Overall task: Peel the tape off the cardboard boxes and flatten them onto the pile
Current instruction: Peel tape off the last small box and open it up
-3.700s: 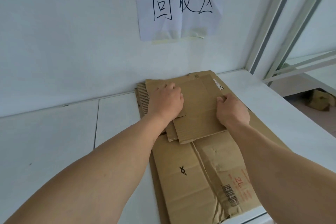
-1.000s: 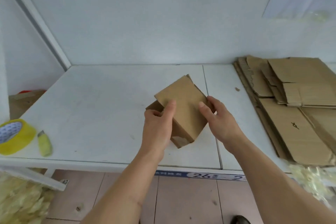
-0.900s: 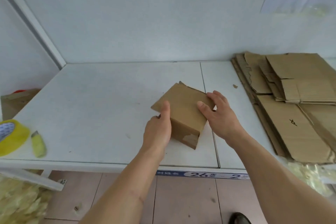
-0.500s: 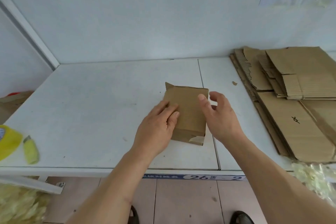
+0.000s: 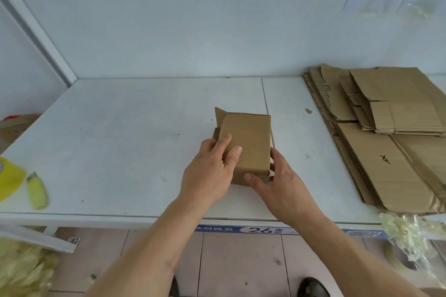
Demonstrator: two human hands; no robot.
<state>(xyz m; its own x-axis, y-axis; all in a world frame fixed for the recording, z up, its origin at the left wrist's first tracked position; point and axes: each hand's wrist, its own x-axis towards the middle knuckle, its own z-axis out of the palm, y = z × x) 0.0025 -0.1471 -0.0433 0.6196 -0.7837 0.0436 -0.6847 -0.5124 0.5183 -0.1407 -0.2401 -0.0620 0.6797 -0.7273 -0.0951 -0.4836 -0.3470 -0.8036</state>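
On the white desk (image 5: 135, 142), near its front edge and well left of the pile (image 5: 386, 152), we have 1 small box (image 5: 246, 142) lying. Our left hand (image 5: 210, 171) rests on top, fingers (image 5: 237, 150) nearly straight. Our right hand (image 5: 280, 188), loosely open, touches its near right corner. We judge the step as finding the tape; next comes pinching a loose end.

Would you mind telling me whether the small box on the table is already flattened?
Not yet. The small box still stands as a block with a visible front wall, a flap sticking up at its far left corner.
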